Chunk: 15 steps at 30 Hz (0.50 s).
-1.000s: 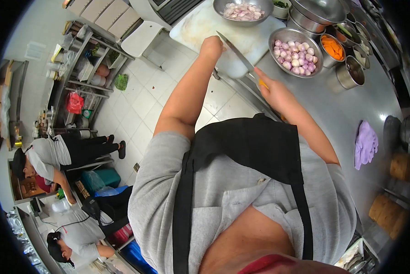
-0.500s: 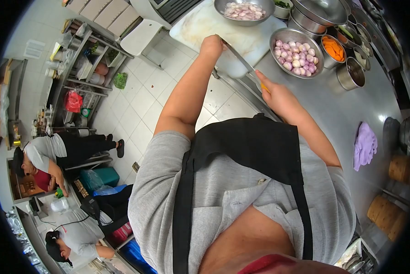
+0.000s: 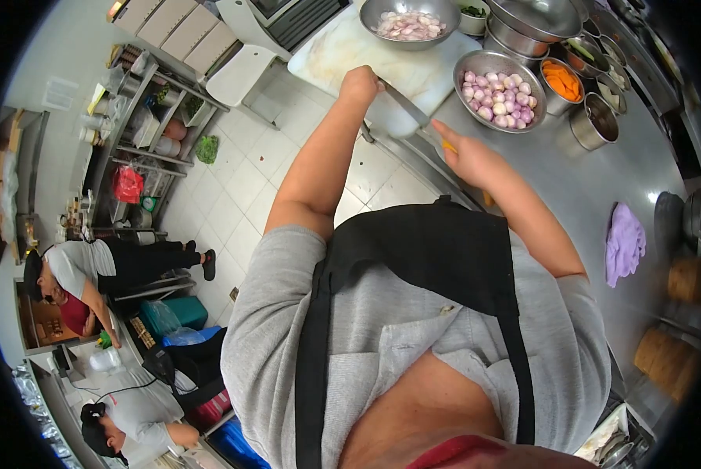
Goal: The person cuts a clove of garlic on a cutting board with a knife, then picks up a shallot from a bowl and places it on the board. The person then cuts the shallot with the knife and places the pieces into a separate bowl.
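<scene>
A long knife (image 3: 404,104) slants between my hands above the front edge of the white cutting board (image 3: 331,55). My right hand (image 3: 473,162) is closed round its yellow handle, part of which shows at the fingers. At the blade's far end my left hand (image 3: 359,86) is curled into a fist, its fingers mostly hidden; I cannot make out what it grips. Right of the board, a metal bowl (image 3: 461,87) holds peeled shallots (image 3: 500,100). Another metal bowl (image 3: 448,34) with sliced shallots (image 3: 411,26) stands on the board's far part.
Beyond the shallots stand a container of cut carrots (image 3: 561,82), a metal pot (image 3: 593,123) and stacked bowls (image 3: 540,17). A purple cloth (image 3: 625,244) lies on the steel counter (image 3: 557,176). Two people (image 3: 81,266) (image 3: 139,410) are at the left, near shelving (image 3: 149,117).
My view has shifted slightly, and the bowls sit a little farther left. An orange-yellow end now shows below my right hand. Both hands keep nearly the same pose.
</scene>
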### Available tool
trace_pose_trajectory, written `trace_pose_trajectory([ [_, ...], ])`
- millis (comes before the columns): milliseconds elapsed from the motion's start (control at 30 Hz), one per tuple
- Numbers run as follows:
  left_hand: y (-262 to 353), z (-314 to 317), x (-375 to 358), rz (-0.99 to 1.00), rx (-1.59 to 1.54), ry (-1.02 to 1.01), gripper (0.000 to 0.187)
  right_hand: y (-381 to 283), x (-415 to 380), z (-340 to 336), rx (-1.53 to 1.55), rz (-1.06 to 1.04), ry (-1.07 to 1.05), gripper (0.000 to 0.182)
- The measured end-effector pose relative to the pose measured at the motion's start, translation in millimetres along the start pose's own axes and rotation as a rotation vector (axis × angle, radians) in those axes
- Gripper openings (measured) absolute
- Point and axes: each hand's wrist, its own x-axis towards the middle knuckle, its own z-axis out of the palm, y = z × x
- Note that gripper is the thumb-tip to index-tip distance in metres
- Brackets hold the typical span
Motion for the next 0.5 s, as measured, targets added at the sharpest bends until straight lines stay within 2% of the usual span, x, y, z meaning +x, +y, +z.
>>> trace_pose_trajectory([
  [67,1.1,0.8,-0.3,-0.001,-0.011,-0.003,0.027,-2.0,0.5,-7.6,0.227,0.09,-0.107,0.059],
  [100,-1.2,3.4,0.0,0.033,-0.033,0.012,0.027,-2.0,0.9,-14.2,0.23,0.093,-0.1,0.059],
  [167,-1.9,6.0,-0.2,0.069,-0.053,0.025,0.028,0.0,1.0,-26.2,0.621,0.278,-0.246,0.058],
  [300,1.8,-0.2,5.2,0.09,0.114,-0.013,0.027,13.7,3.4,-15.4,0.717,0.268,-0.221,0.056],
  [367,0.8,0.9,8.6,0.066,0.206,-0.062,0.028,9.2,2.2,-11.5,0.61,0.265,-0.136,0.054],
  [467,-18.8,11.0,29.2,0.05,0.345,-0.11,0.026,11.9,4.9,-0.3,0.626,0.239,-0.071,0.052],
  [500,-31.2,18.3,37.4,0.11,0.432,-0.127,0.026,11.3,4.4,0.7,0.628,0.238,-0.072,0.052],
])
